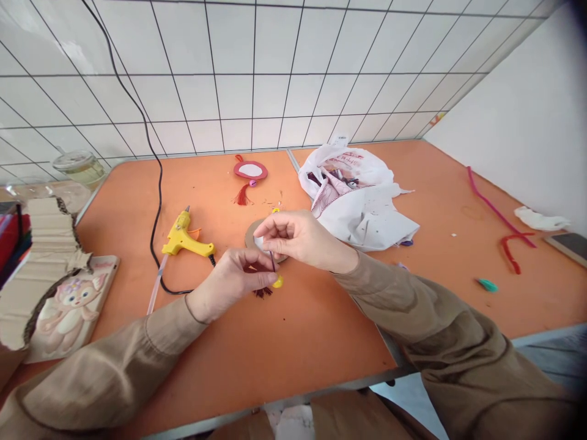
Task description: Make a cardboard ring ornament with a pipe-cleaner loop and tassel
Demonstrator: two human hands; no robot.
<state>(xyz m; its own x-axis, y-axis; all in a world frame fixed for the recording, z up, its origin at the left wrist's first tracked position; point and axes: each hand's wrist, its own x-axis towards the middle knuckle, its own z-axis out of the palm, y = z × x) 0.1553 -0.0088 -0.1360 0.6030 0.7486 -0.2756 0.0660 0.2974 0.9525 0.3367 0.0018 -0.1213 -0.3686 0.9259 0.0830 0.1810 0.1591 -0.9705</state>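
Note:
A thin dark strip [273,261] runs between my two hands; what it is made of I cannot make out. My left hand [238,275] pinches its lower end between thumb and fingers. Above and to the right, my right hand [300,241] has the upper end between thumb and forefinger. Behind the hands lies a brown round piece [251,231] with a white middle, largely covered. A yellow bell [278,282] shows just below the left fingertips, and a dark red tassel [263,293] lies under that hand. Beyond the right hand a bit of yellow loop [276,211] is visible.
At the back is a red oval ornament [250,170] with a tassel. A yellow glue gun [186,237] with its black cord [153,153] lies left. A white plastic bag [362,211] sits right of centre. Fuzzy stems [498,211] lie far right, torn cardboard [43,256] far left.

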